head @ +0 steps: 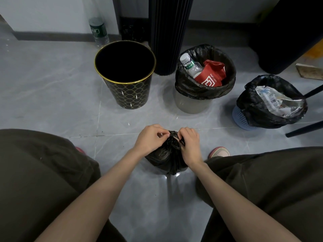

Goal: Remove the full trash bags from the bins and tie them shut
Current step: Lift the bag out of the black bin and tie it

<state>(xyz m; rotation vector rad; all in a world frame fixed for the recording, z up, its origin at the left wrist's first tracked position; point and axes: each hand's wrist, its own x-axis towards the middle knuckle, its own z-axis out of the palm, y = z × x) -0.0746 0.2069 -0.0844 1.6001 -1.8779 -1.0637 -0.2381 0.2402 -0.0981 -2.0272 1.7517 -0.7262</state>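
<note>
A small black trash bag (166, 158) sits on the grey floor between my knees, its neck gathered into a bunch. My left hand (150, 139) pinches the bunched top from the left, and my right hand (190, 144) grips it from the right. Behind, a black bin with a gold rim (128, 95) stands without a liner. A grey bin (190, 104) to its right holds a black bag (206, 89) with a water bottle and a red paper bag. At the far right a blue mesh bin (240, 118) holds a black bag (253, 109) of crumpled paper.
A black ribbed column (167, 35) rises behind the bins. A clear bottle with a green label (98, 31) stands by the wall. Black chair legs (304, 130) cross the floor at the right, near a wooden board (309, 71). My shoes (219, 151) flank the bag.
</note>
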